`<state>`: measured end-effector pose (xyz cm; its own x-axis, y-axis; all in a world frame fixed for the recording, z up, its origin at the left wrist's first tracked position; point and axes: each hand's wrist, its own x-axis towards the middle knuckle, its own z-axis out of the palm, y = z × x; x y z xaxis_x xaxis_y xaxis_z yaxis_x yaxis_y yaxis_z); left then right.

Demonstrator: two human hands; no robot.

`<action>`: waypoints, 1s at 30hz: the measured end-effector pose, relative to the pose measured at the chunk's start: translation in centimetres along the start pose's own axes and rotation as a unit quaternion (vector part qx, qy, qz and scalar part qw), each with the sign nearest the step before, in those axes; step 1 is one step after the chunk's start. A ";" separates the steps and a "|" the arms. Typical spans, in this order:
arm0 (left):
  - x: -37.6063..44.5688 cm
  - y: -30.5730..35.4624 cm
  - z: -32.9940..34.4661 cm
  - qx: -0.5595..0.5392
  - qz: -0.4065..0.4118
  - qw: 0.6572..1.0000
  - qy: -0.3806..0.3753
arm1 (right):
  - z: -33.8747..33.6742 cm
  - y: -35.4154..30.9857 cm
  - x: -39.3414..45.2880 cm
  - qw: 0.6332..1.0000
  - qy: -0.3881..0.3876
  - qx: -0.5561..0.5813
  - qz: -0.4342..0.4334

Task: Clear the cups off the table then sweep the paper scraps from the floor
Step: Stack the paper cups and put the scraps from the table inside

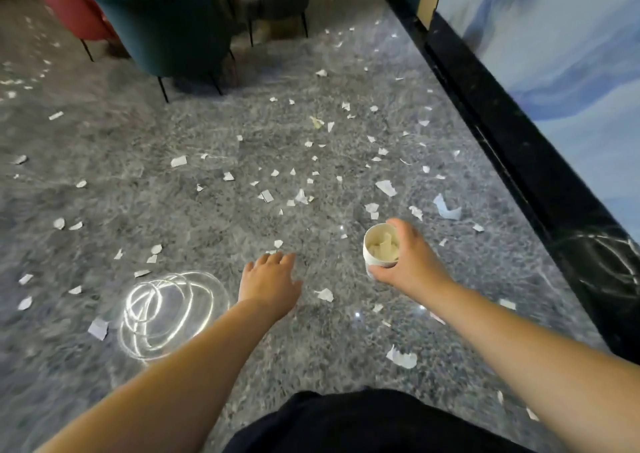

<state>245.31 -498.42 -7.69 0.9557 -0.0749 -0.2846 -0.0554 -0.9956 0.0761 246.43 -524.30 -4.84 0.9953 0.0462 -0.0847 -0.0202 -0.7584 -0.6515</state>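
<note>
Above the littered floor, your right hand gripped the paper cup upright, fingers wrapped round its wall so the scraps inside stayed put. Your left hand hung flat and empty, fingers loosely extended.

right hand gripping scrap-filled cup, left hand open, paper scraps across floor

Even indoor light, looping glare on glossy floor, blurred, warped edges.
</note>
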 end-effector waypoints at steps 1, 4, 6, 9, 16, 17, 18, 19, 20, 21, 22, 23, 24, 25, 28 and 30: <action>1.2 -0.2 -0.5 -0.004 -0.007 1.000 0.004 | -0.1 -0.2 1.8 1.000 -0.004 0.002 -0.007; 4.8 -1.4 -1.6 -0.018 -0.029 0.999 0.012 | -0.1 -0.9 7.3 1.000 -0.012 0.001 -0.021; 7.6 -2.7 -2.4 -0.024 -0.039 0.999 0.011 | 0.5 -1.4 11.1 1.000 -0.020 -0.009 -0.022; 12.6 -5.0 -3.4 -0.027 -0.050 0.998 0.010 | 1.8 -2.5 17.2 0.999 -0.022 -0.005 -0.027; 26.6 -10.8 -7.3 -0.028 -0.058 0.998 0.000 | 3.5 -6.6 31.9 0.999 -0.042 -0.015 -0.023; 28.4 -11.3 -7.9 -0.027 -0.056 0.998 -0.003 | 3.5 -7.1 33.7 0.999 -0.039 -0.012 -0.020; 30.3 -11.7 -8.7 -0.024 -0.052 0.998 -0.002 | 3.5 -7.5 35.5 0.999 -0.030 -0.007 -0.022; 32.2 -12.1 -9.5 -0.019 -0.045 0.999 -0.003 | 3.4 -7.9 37.4 0.999 -0.022 -0.004 -0.024; 34.2 -12.5 -10.3 -0.016 -0.038 0.999 -0.003 | 3.3 -8.2 39.1 1.000 -0.017 -0.003 -0.024; 36.2 -12.8 -11.1 -0.014 -0.031 0.999 -0.003 | 3.3 -8.4 40.9 1.000 -0.016 -0.003 -0.021; 37.9 -13.1 -11.8 -0.013 -0.027 1.000 -0.002 | 3.2 -8.6 42.6 1.000 -0.014 -0.003 -0.019; 39.7 -13.3 -12.4 -0.014 -0.024 1.000 0.000 | 3.2 -8.8 44.3 1.000 -0.010 -0.001 -0.017; 41.5 -13.5 -13.0 -0.016 -0.022 1.000 0.000 | 3.3 -8.9 46.1 1.000 -0.006 0.002 -0.014; 43.4 -13.7 -13.5 -0.017 -0.021 1.000 0.001 | 3.4 -9.0 48.0 1.000 -0.003 0.006 -0.011; 49.3 -14.4 -14.5 -0.018 -0.021 1.000 0.002 | 3.8 -9.2 54.4 1.000 -0.008 0.012 -0.009; 53.4 -15.0 -15.1 -0.025 -0.028 0.999 -0.001 | 4.1 -9.4 59.2 1.000 -0.014 0.017 -0.011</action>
<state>301.57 -486.67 -9.58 0.9561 -0.0190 -0.2925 0.0131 -0.9942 0.1072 305.15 -511.78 -6.84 0.9925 0.0821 -0.0905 -0.0010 -0.7349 -0.6782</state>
